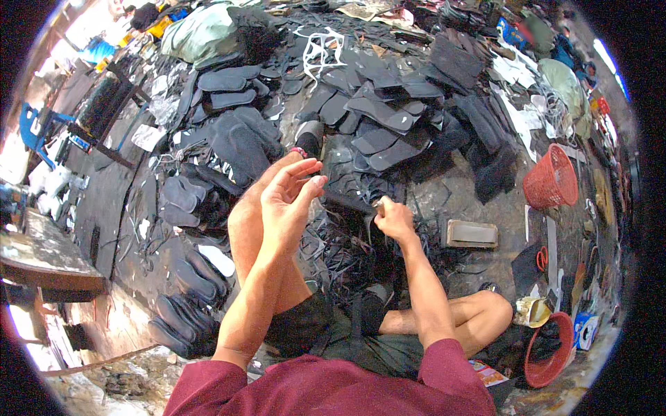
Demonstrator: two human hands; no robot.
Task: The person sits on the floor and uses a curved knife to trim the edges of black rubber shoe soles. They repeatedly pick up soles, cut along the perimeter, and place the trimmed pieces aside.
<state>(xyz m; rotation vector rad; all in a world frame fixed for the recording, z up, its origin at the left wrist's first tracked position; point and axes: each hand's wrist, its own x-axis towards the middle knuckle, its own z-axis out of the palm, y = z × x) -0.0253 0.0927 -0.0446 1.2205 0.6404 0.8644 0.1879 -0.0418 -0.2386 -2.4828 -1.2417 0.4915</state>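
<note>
Two hands work over a floor heaped with flat black rubber shoe soles (378, 114), too many to count. The left hand (288, 201) is open, fingers spread. The right hand (394, 218) is curled shut around a small tool (379, 203). Two red plastic baskets (551, 177) sit nearby.

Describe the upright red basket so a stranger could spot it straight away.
Start at the big heap of black shoe soles covering the floor. Follow its right edge to the red mesh basket standing there. Unlike the red basket near the person's knee, it sits farther away and looks empty.
</note>
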